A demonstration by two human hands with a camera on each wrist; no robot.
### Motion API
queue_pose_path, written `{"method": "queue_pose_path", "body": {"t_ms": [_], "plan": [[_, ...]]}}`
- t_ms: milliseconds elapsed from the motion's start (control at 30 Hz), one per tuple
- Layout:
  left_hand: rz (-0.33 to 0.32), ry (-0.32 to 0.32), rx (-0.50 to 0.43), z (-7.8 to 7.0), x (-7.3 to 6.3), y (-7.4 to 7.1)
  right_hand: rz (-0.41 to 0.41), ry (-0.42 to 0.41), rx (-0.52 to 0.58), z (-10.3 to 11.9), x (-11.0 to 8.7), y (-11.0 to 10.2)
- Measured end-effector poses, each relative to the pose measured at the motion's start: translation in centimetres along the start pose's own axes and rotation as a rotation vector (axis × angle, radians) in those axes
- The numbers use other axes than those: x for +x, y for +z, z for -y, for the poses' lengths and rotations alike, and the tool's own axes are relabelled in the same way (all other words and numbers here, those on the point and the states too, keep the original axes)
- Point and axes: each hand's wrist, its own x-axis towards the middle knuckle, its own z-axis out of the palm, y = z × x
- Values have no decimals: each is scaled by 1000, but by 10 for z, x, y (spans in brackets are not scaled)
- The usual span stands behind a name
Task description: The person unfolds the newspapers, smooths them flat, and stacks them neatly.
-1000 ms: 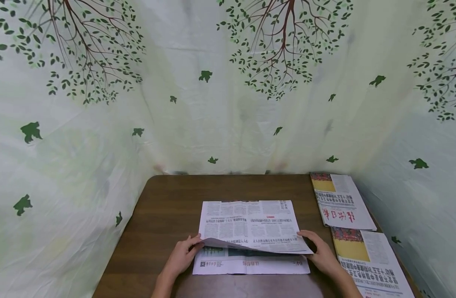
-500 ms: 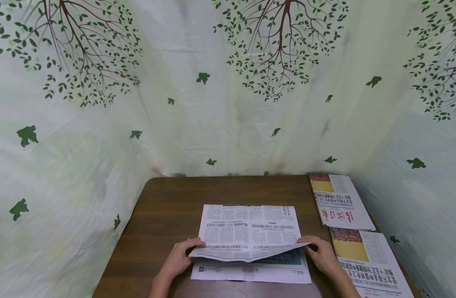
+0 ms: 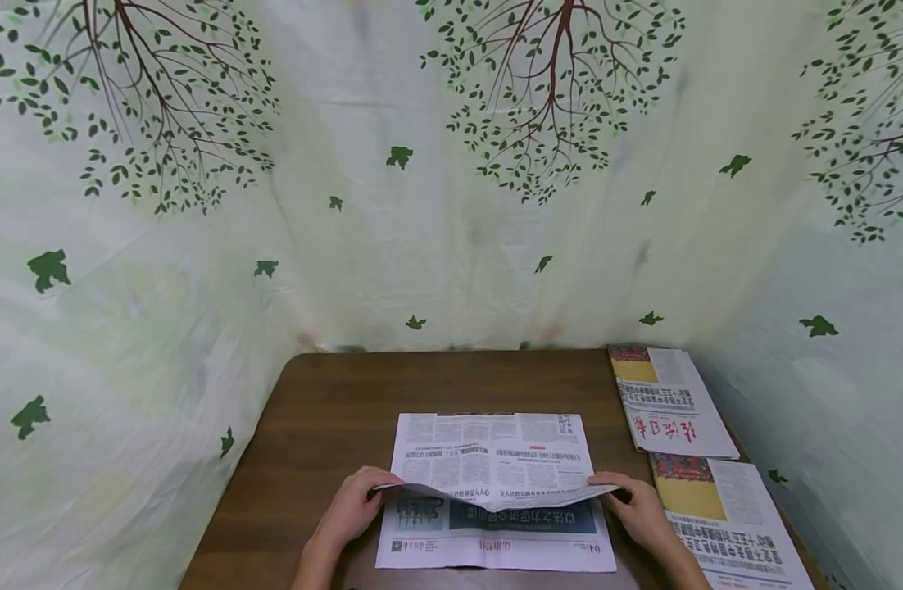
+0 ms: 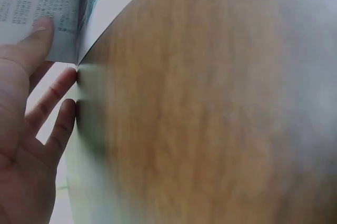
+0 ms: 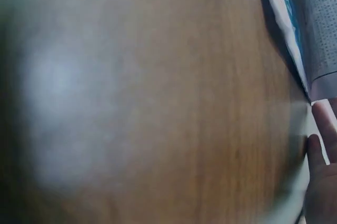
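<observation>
The newspaper (image 3: 496,520) is set at the table's (image 3: 333,442) near middle, its flap (image 3: 488,467) pinched at opposite corners by left hand (image 3: 354,504) and right hand (image 3: 636,504), well apart. Folding is judged midway: flap raised, not yet flattened. Two folded newspapers (image 3: 669,401) are laid rightward.

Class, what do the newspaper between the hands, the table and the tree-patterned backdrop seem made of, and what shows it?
Newspaper: thin, matte paper, judging by its printed columns and the way its raised edge sags.
Table: wood or wood-look laminate, from its grain; pale sheen hints at a smooth finish.
Backdrop: thin fabric or plastic sheet; creases show, but which is unclear.
</observation>
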Motion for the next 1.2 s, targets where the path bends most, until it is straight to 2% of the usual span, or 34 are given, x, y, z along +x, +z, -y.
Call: {"method": "queue_pose_path", "body": {"t_ms": [100, 167, 433, 533, 633, 700, 800, 1000, 1100, 1200], "plan": [[7, -102, -15, -2, -1, -2, -8, 0, 18, -1, 0, 2], [10, -147, -27, -4, -2, -3, -7, -8, 20, -2, 1, 3], [36, -215, -84, -6, -7, -4, 4, -72, -58, -6, 2, 6], [34, -243, -131, -7, -10, -4, -14, -57, -48, -4, 0, 8], [-9, -228, -162, -7, -9, -5, -40, -40, -1, -2, 0, 8], [-44, -194, -166, -7, -8, -6, -65, -40, 16, -1, 1, 9], [-76, -118, -148, -5, -5, -6, -88, -40, 23, 1, 4, 7], [-85, 40, -72, 1, 1, -6, -92, -35, 51, 3, 6, 3], [-110, 62, -64, 2, 4, -6, -100, -51, 74, 3, 4, 3], [-149, 64, -68, 3, 6, -5, -93, -102, 130, 3, 4, 1]]}}
